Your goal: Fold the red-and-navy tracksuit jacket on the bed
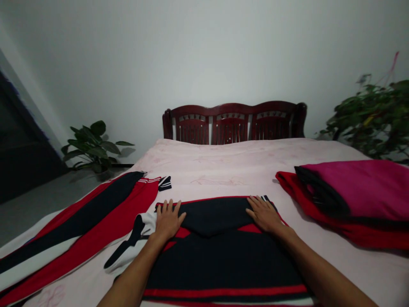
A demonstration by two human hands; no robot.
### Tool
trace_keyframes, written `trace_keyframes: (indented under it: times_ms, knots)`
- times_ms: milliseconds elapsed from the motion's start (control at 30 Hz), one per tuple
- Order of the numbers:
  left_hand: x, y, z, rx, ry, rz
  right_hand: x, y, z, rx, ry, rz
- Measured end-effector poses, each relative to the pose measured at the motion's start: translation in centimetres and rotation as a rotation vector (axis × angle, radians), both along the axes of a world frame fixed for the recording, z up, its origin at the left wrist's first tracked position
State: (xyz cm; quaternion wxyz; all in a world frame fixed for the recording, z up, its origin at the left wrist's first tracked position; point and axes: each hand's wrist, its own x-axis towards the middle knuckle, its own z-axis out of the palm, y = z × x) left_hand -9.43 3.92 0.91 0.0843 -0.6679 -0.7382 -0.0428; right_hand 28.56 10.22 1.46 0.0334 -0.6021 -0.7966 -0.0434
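A dark navy garment with red trim, perhaps a jacket [220,260], lies flat on the bed in front of me, a sleeve folded across its far part. My left hand [168,218] rests palm down on its far left corner, fingers spread. On the far right corner lies my right hand [263,213], also flat with fingers apart. White and navy cloth [128,251], which looks like a collar, sticks out beside my left forearm. The near edge of the garment is partly cut off by the frame.
Red, navy and white clothing [96,209] stretches along the bed's left side. Folded magenta and red garments [361,192] lie at the right. The pink bedsheet [223,166] reaches a dark wooden headboard [230,123]. Leafy plants stand left [96,145] and right [377,115].
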Motion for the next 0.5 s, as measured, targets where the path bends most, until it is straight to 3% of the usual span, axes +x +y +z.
trace_keyframes:
  times_ms: [100, 267, 367, 500]
  knots:
    - [-0.8, -0.1, 0.4, -0.005, 0.006, 0.061, 0.5, -0.1, 0.1, -0.033, 0.025, -0.08]
    - [-0.5, -1.3, 1.9, -0.021, -0.005, 0.107, 1.2, -0.7, 2.2, -0.093, 0.04, -0.191]
    - [2.0, -3.3, 2.9, -0.019, -0.028, 0.071, 0.7, -2.9, 3.2, -0.095, 0.046, -0.254]
    - [7.3, -6.9, 2.7, 0.05, -0.127, -0.128, -1.6, -7.8, 2.2, 0.007, 0.076, -0.1]
